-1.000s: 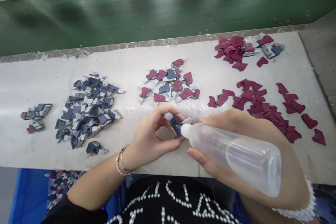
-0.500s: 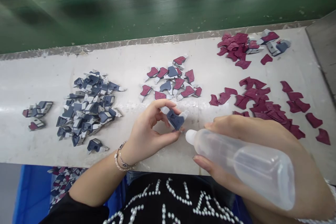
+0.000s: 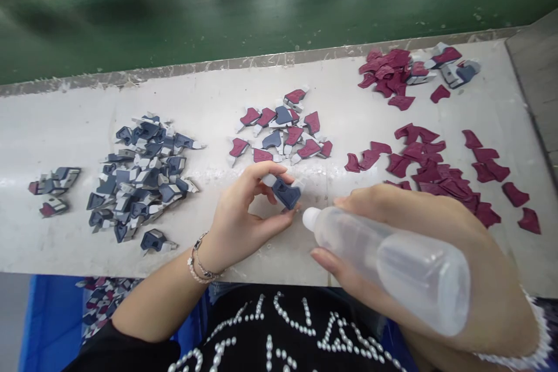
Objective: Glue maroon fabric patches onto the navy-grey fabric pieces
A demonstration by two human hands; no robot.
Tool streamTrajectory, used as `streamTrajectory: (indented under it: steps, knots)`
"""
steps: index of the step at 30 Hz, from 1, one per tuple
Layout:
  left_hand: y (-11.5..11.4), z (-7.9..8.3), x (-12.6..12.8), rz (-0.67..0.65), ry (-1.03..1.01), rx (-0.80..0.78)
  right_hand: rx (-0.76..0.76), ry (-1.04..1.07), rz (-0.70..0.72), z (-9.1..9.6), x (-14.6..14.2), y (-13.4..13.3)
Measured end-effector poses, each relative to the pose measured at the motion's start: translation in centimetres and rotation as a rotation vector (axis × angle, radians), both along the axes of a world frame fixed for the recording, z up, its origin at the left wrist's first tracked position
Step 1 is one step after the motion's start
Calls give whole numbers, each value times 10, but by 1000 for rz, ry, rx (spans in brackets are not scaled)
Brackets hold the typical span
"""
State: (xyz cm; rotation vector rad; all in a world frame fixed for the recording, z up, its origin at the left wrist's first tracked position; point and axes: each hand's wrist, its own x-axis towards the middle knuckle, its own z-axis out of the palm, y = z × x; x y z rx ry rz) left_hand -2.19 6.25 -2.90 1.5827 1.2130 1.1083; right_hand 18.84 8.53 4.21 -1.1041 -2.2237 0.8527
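Observation:
Between the thumb and fingers of my left hand [image 3: 244, 221] is a small blue-and-grey plastic part [image 3: 286, 192], its hollowed blue face turned up. My right hand [image 3: 418, 232] is wrapped round a translucent squeeze bottle [image 3: 392, 267] with a white tip. The bottle lies tilted, its tip close to the lower right of the plastic part; whether they touch I cannot tell. Just beyond my left hand lies a group of similar parts, most with maroon tops [image 3: 294, 135]. Loose maroon pieces [image 3: 440, 177] are spread beyond my right hand.
A heap of blue-and-grey parts [image 3: 143, 180] lies on the white table [image 3: 209, 87] at left, with a few more [image 3: 54, 181] farther left. More maroon pieces [image 3: 387, 72] sit at the back right. A blue bin [image 3: 52, 319] with parts stands below the front edge. A green wall [image 3: 261, 6] runs behind.
The plastic part has tipped slightly in my left hand, showing more of its hollow. The bottle and my right hand have shifted a little left and up. The whole view has moved slightly.

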Motion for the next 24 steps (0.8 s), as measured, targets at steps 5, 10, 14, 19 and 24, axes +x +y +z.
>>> streamTrajectory:
  steps: [5,10,14,19,24]
  knots:
    - [1,0,1,-21,-5,3,-26,53,-26,2,1,2]
    - [1,1,1,-32,-51,-35,23,41,-74,5,4,6]
    - [1,2,0,-28,-75,-35,38,31,-63,5,5,4]
    - [1,2,1,-12,-75,-22,25,15,-106,6,4,5]
    - [1,3,3,-5,-64,-32,-28,39,-44,6,3,4]
